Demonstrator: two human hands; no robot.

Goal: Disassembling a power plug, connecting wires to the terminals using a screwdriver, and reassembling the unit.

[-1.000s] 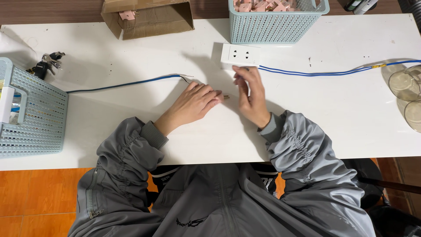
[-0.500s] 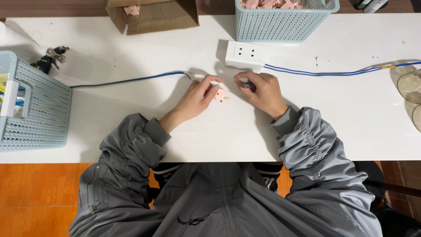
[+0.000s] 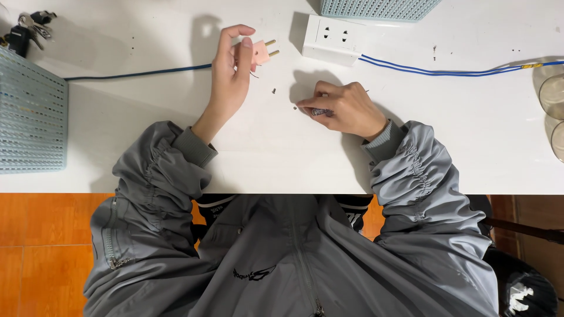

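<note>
The left hand (image 3: 230, 73) pinches one pink plug (image 3: 260, 53) between thumb and fingers, its two brass pins pointing right, far on the table (image 3: 147, 158). The right hand (image 3: 343, 108) rests curled, fingertips closed on a small dark tool (image 3: 320, 111). Two tiny screws (image 3: 274, 91) lie between the hands. One white socket strip (image 3: 329, 38) sits far, just right of the plug. Two baskets (image 3: 29, 114) are visible.
</note>
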